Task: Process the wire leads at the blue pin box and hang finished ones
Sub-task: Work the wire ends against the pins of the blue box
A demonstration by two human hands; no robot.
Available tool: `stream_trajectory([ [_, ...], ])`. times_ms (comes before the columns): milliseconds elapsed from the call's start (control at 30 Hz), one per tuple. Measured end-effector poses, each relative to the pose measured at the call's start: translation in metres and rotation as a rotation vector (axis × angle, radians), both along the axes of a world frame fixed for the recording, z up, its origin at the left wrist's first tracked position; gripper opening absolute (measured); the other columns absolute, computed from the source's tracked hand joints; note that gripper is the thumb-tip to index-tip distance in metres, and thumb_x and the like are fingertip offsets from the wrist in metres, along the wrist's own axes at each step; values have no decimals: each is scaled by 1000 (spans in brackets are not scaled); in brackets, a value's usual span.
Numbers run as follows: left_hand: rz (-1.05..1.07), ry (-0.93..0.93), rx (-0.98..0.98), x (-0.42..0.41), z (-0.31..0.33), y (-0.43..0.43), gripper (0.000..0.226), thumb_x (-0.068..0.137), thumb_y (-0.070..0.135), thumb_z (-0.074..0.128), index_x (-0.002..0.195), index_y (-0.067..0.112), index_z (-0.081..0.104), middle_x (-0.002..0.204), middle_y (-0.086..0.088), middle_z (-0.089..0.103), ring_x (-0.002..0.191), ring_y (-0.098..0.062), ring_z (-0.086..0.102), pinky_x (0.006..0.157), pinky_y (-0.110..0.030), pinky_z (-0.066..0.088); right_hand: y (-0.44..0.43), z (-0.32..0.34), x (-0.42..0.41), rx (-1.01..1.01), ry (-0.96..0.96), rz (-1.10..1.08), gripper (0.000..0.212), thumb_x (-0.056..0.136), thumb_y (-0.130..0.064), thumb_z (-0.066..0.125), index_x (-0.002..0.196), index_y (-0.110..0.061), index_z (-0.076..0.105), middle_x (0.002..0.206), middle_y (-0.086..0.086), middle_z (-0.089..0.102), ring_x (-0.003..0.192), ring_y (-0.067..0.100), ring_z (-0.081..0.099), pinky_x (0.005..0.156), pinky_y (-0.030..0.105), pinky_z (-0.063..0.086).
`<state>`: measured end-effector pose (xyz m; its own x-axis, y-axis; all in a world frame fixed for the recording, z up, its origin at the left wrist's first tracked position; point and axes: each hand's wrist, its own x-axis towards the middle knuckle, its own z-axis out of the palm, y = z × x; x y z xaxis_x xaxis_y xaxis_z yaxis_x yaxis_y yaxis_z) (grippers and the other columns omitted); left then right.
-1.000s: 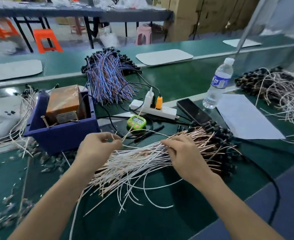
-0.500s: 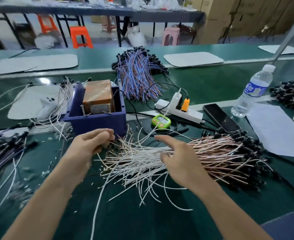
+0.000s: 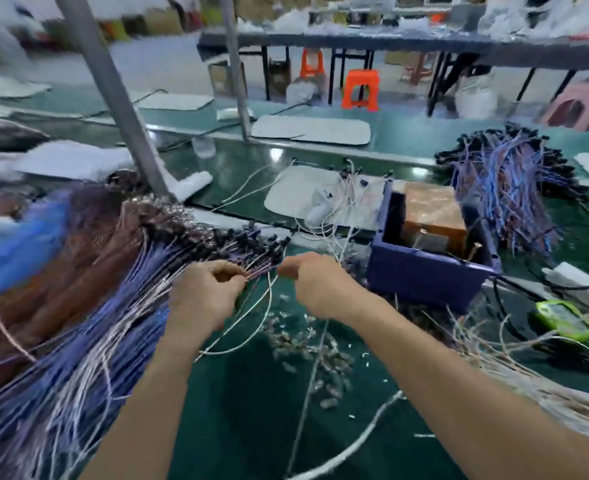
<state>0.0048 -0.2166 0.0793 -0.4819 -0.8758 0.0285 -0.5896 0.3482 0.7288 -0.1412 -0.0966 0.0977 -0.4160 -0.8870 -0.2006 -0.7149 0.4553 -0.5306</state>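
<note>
Green bench [image 3: 237, 417] motion-blurred | left hand [image 3: 204, 294], right hand [image 3: 315, 287] pinch wire lead [image 3: 269, 287] | fingertips hidden

Heap [image 3: 61, 289]: motion-blurred, cut off by the left and bottom edges.
Left hand [image 3: 206, 292]: pinches leads [image 3: 253, 274]; their number is too fine to tell.
Right hand [image 3: 315, 285]: fingertips curl out of sight; grip unclear.
Box [image 3: 424, 275]: near wall hides the lower contents.
Timer [image 3: 567, 320]: display blurred.
Scraps [image 3: 307, 344]: too small to tell.
Far tabletop [image 3: 321, 43]: its load is smeared white.
</note>
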Motion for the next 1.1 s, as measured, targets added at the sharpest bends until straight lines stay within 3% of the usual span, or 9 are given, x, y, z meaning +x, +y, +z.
stream_trajectory([
  [67, -9, -193, -132, 11, -6, -14, 3, 86, 37, 76, 86, 38, 78, 71, 19, 68, 74, -11, 65, 60, -25, 43, -25, -10, -4, 88, 81, 41, 54, 87, 10, 54, 134, -16, 61, 97, 4, 68, 93, 27, 66, 69, 35, 57],
  [133, -49, -251, -191, 15, -13, -18, 5, 86, 45, 74, 87, 42, 77, 67, 22, 63, 71, -8, 60, 57, -23, 39, -46, -16, -7, 103, 161, 53, 46, 84, 11, 56, 122, -14, 66, 97, 9, 70, 91, 29, 67, 75, 38, 58],
  [233, -127, -272, -217, 10, -21, -12, 17, 86, 55, 70, 92, 41, 78, 81, 16, 74, 82, -13, 69, 66, -27, 46, -62, -22, -10, 31, 266, 90, 43, 78, 11, 55, 100, -19, 77, 99, 10, 76, 94, 30, 71, 85, 42, 60],
  [400, -269, -405, -322, -1, -33, 3, 39, 82, 68, 65, 98, 34, 76, 93, 9, 75, 92, -18, 69, 82, -33, 49, -61, -32, -10, -19, 408, 232, 35, 83, 5, 52, 89, -19, 77, 90, 6, 67, 87, 28, 66, 70, 36, 54],
  [567, -294, -436, -360, -5, -34, 2, 34, 84, 65, 68, 100, 36, 75, 89, 8, 74, 89, -18, 67, 77, -32, 40, -54, -24, -15, -25, 444, 355, 28, 83, 3, 53, 87, -17, 73, 94, 3, 66, 97, 23, 57, 82, 39, 53],
  [733, -343, -589, -460, -6, -30, 2, 17, 90, 35, 63, 104, 33, 72, 89, 5, 72, 87, -20, 69, 68, -30, 34, -48, -22, -15, 38, 385, 317, 29, 84, 5, 52, 94, -20, 64, 98, 2, 64, 93, 27, 61, 76, 37, 50],
  [900, -388, -648, -395, -5, -27, 2, 14, 88, 33, 66, 102, 29, 66, 96, 3, 72, 91, -24, 70, 64, -32, 36, -45, -22, -10, 72, 448, 355, 22, 78, 0, 58, 87, -19, 63, 91, 1, 63, 89, 25, 60, 75, 38, 54],
  [1000, -360, -681, -409, -7, -28, 8, 6, 93, 21, 61, 98, 25, 61, 100, 0, 71, 93, -25, 71, 65, -31, 37, -44, -20, -13, 88, 513, 416, 28, 82, 3, 51, 90, -16, 69, 95, 3, 65, 98, 26, 59, 81, 43, 55],
  [1100, -334, -616, -381, -4, -32, 10, 4, 93, 21, 57, 94, 25, 59, 98, 0, 71, 91, -26, 70, 65, -31, 36, -40, -20, -13, 94, 559, 456, 26, 85, 3, 48, 90, -16, 64, 90, 0, 64, 95, 24, 57, 76, 41, 51],
])
